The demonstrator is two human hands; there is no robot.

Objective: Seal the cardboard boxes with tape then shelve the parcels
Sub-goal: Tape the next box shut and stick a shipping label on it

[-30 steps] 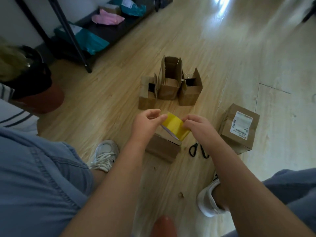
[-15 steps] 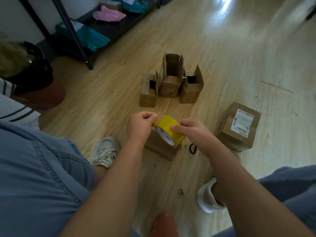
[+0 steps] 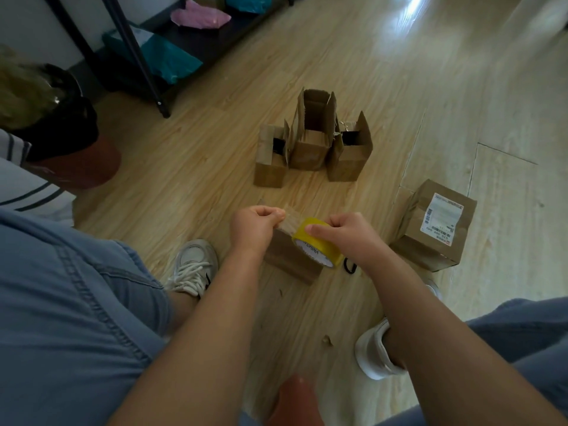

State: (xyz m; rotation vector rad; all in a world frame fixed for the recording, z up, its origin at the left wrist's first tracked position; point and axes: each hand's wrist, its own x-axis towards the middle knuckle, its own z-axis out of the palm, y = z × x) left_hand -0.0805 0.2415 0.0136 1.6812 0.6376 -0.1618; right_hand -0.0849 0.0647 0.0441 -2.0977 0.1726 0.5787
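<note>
A yellow tape roll (image 3: 319, 245) hangs over a small cardboard box (image 3: 289, 262) on the wooden floor between my feet. My right hand (image 3: 344, 238) grips the roll from above. My left hand (image 3: 255, 226) pinches the tape's loose end, and a clear strip runs from it across to the roll over the box top. Three open cardboard boxes (image 3: 310, 142) stand in a row farther out. A closed box with a white label (image 3: 436, 226) sits to the right.
Black scissors (image 3: 350, 267) lie on the floor just right of the box, partly hidden by my right hand. A black shelf rack (image 3: 147, 66) with teal and pink parcels stands at the upper left. A brown pot with a black liner (image 3: 73, 155) stands at left.
My left hand has pulled the tape end away to the left, drawing out a strip. My right hand has turned the roll and lowered it toward the box.
</note>
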